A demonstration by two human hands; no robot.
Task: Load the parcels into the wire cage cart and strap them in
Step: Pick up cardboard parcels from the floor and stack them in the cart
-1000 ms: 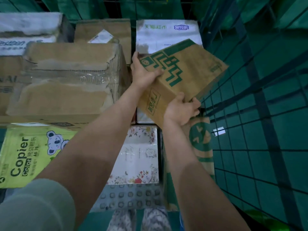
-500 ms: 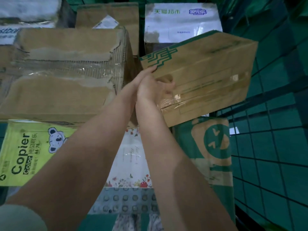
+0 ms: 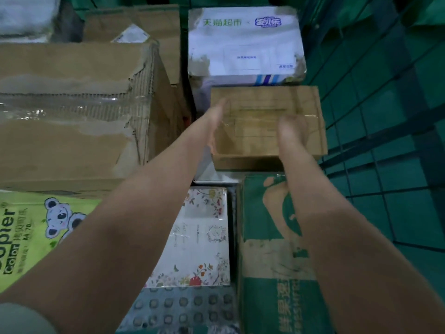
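Left hand [image 3: 216,116] flat-fingered against the small brown carton [image 3: 255,145], right hand [image 3: 292,131] atop it, grip unclear: seemingly seating it in the wire cage cart [image 3: 385,128]; next, release squarely.

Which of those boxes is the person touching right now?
The small plain brown box in front of the white box; the left hand and right hand touch it.
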